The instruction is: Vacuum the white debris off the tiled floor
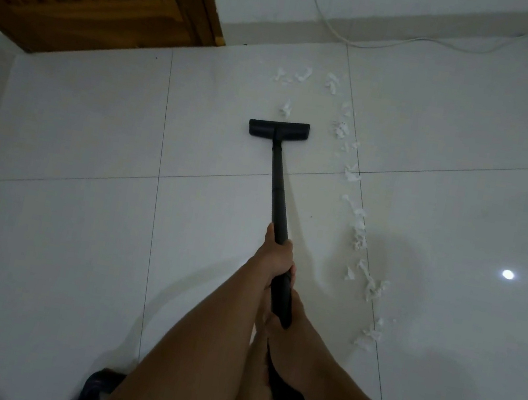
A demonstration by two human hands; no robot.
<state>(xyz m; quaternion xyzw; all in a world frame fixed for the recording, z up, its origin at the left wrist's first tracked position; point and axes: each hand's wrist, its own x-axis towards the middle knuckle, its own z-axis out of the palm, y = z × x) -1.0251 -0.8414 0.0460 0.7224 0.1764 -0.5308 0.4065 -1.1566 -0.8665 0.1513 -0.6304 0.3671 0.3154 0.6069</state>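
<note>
right hand [285, 329], left hand [276, 255] grip wand [278, 181] | white debris [359, 230]: crumpled scraps

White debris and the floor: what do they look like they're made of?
The white debris looks like torn tissue or thin paper: crumpled, ragged, matte scraps. The floor seems glazed ceramic tile: large white squares, thin dark joints, glossy enough to show a light reflection.

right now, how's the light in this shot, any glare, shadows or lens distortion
Head view: dim, bluish light; head view: one round glare spot on the glossy tiled floor; head view: a soft shadow lies over the white debris, which barely contrasts with the tiles, unlike the black vacuum wand; head view: the wide lens bends the grout lines.
</note>
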